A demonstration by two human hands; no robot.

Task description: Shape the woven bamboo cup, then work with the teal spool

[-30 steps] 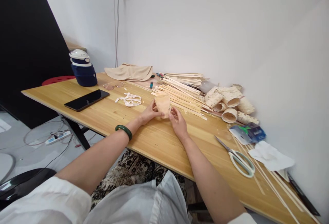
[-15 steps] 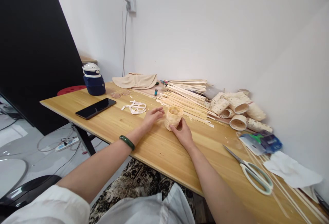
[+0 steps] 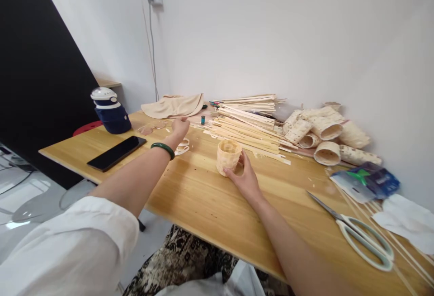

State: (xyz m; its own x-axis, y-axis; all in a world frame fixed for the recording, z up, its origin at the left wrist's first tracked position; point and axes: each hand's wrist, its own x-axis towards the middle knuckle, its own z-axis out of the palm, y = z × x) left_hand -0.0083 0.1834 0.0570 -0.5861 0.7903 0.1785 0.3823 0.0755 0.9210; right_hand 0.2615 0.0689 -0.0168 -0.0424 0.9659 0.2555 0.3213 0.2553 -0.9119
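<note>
A small pale woven cup (image 3: 228, 158) stands upright on the wooden table, its opening facing up. My right hand (image 3: 244, 176) grips its right side, with the thumb at the front and the fingers behind. My left hand (image 3: 181, 127) reaches over the table's far left part, its fingers curled downward. What those fingers hold, if anything, is hidden. Under and beside the left wrist lies a loose white strip (image 3: 183, 146), partly covered by the hand and arm. A small teal spool (image 3: 202, 120) stands to the right of the left hand.
Thin wooden strips (image 3: 247, 128) lie behind the cup. Rolled woven tubes (image 3: 327, 153) are piled at the back right. Scissors (image 3: 364, 237), a plastic packet (image 3: 368, 182) and white tissue (image 3: 405, 221) lie at the right. A phone (image 3: 117, 153) and blue jug (image 3: 113, 117) are at the left.
My left hand has moved away from the cup, forward and left over the white strip, and its fingers have curled. My right hand still holds the cup. The view has shifted slightly.
</note>
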